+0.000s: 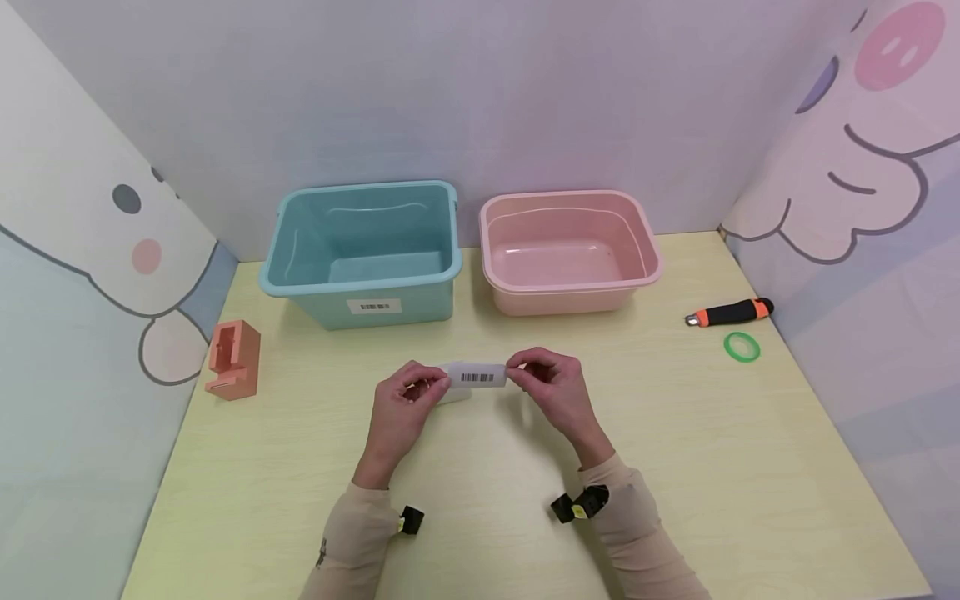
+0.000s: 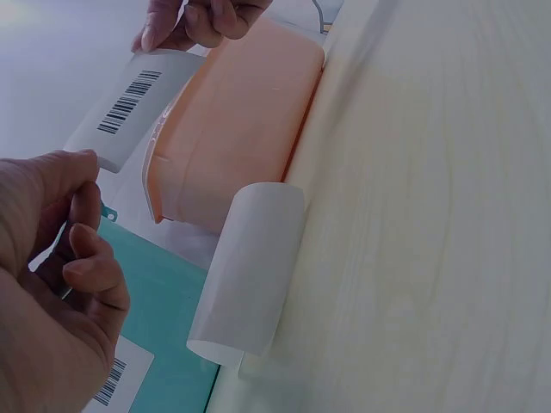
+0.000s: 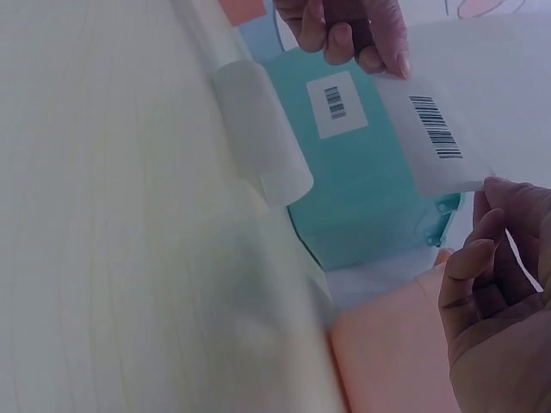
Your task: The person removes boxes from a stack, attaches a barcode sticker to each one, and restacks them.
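Between both hands a white barcode label (image 1: 478,376) is stretched out above the table. My left hand (image 1: 397,412) pinches its left end between thumb and finger. At the opposite end my right hand (image 1: 558,396) pinches the edge in the same way. The label bows slightly, its printed side facing up toward me. Below it lies a curled piece of white paper (image 2: 251,267) on the table, partly covered by the left hand in the head view. Another barcode label (image 1: 374,307) is on the front of the teal bin (image 1: 375,287).
Right of the teal bin stands a pink basin (image 1: 570,300). A coral-coloured tape dispenser (image 1: 243,362) is at the table's left side. On the right lie a black and orange utility knife (image 1: 729,312) and a green ring (image 1: 742,347). Walls border the table at the back and sides.
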A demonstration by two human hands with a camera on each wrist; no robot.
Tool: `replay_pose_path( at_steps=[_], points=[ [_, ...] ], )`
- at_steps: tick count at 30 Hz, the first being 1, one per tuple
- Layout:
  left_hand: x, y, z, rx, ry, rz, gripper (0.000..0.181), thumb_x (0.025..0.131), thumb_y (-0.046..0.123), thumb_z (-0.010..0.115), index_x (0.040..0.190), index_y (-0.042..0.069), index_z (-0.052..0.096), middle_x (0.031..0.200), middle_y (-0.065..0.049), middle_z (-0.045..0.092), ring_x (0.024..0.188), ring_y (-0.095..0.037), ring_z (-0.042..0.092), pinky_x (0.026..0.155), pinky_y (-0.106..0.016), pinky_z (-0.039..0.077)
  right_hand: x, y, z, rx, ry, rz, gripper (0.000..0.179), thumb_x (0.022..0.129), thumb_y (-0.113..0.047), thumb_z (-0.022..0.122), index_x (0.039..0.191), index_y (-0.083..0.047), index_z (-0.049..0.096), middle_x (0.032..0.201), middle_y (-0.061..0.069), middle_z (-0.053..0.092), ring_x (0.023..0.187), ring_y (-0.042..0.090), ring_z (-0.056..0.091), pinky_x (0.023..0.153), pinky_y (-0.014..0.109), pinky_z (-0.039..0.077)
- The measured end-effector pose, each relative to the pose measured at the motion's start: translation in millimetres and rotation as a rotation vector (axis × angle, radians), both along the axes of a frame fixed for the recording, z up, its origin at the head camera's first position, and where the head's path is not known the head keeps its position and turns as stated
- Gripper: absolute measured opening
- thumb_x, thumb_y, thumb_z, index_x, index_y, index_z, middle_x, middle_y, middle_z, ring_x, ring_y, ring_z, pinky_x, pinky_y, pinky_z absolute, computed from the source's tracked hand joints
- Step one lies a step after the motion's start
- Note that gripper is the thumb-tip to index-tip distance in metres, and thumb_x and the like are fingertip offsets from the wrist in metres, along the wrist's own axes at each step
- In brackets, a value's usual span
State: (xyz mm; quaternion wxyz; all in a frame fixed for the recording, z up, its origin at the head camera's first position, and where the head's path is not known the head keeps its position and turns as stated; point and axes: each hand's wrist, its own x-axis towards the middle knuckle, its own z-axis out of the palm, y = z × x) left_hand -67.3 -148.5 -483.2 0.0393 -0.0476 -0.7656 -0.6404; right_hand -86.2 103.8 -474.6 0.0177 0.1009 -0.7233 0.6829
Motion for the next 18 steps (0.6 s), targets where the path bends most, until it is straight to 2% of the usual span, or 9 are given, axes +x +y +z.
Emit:
replay_pose_path(
  at_steps=[6, 13, 18],
  points=[
    [-0.4, -1.2, 0.9, -0.024, 0.019, -0.015, 0.009, 0.096, 0.014, 0.080, 0.103, 0.009, 0.080, 0.093, -0.007, 0.066, 0.082, -0.020, 0.052, 0.069, -0.022, 0.041, -0.3, 0.7, -2.4, -0.016, 0.013, -0.003, 0.015, 0.093, 0.001, 0.079, 0.108, 0.000, 0.076, 0.094, 0.017, 0.070, 0.068, 0.013, 0.055, 0.057, 0.021, 0.042],
    [-2.1, -1.5, 0.9, -0.019, 0.048, -0.026, 0.008, 0.096, 0.013, 0.079, 0.103, 0.009, 0.080, 0.093, -0.006, 0.067, 0.082, -0.019, 0.054, 0.069, -0.021, 0.043, -1.8, 0.0, -7.8, -0.009, -0.002, -0.008, 0.017, 0.092, 0.002, 0.079, 0.109, 0.001, 0.075, 0.084, 0.023, 0.063, 0.065, 0.012, 0.054, 0.056, 0.020, 0.041],
    [-2.7, -1.4, 2.1, -0.019, 0.064, -0.023, 0.007, 0.097, 0.013, 0.079, 0.103, 0.009, 0.080, 0.094, -0.005, 0.068, 0.082, -0.019, 0.054, 0.069, -0.021, 0.043, -1.9, 0.9, -12.2, 0.003, -0.025, -0.011, 0.013, 0.093, 0.000, 0.079, 0.106, 0.000, 0.075, 0.082, 0.015, 0.064, 0.064, 0.011, 0.052, 0.055, 0.021, 0.039]
  ],
)
